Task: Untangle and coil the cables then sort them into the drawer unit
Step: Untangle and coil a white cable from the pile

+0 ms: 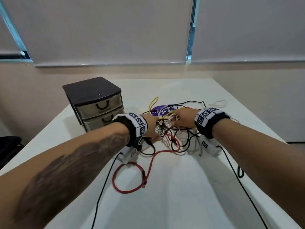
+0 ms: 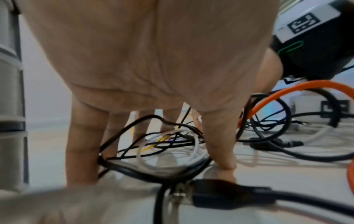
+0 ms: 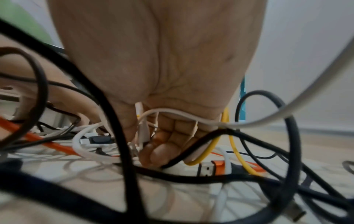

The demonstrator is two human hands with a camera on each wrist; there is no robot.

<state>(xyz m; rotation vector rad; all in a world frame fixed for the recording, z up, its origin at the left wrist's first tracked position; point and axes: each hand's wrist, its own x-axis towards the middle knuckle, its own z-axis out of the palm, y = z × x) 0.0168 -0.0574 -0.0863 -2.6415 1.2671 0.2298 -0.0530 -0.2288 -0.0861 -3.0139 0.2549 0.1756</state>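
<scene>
White tabletop (image 1: pixel 181 187): left hand (image 1: pixel 151 125) splayed into cables (image 1: pixel 166 129); right hand (image 1: pixel 184 118) seemingly pinches white cable (image 3: pixel 184 115).

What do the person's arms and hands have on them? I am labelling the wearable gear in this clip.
Both forearms are bare, without sleeves. The left hand and right hand are ungloved. Each wrist carries a black band with white blocks bearing black square markers. The left forearm has a dark tattoo.

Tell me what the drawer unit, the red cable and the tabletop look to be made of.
Drawer unit: likely plastic, with an opaque dark matte frame and top and smoky translucent drawer fronts with dark moulded handles.
Red cable: flexible cord, apparently braided fabric or rubbery sleeve; it looks matte, and orange in the wrist views.
Tabletop: smooth white surface, probably laminate, with soft sheen; the core is not visible.
</scene>
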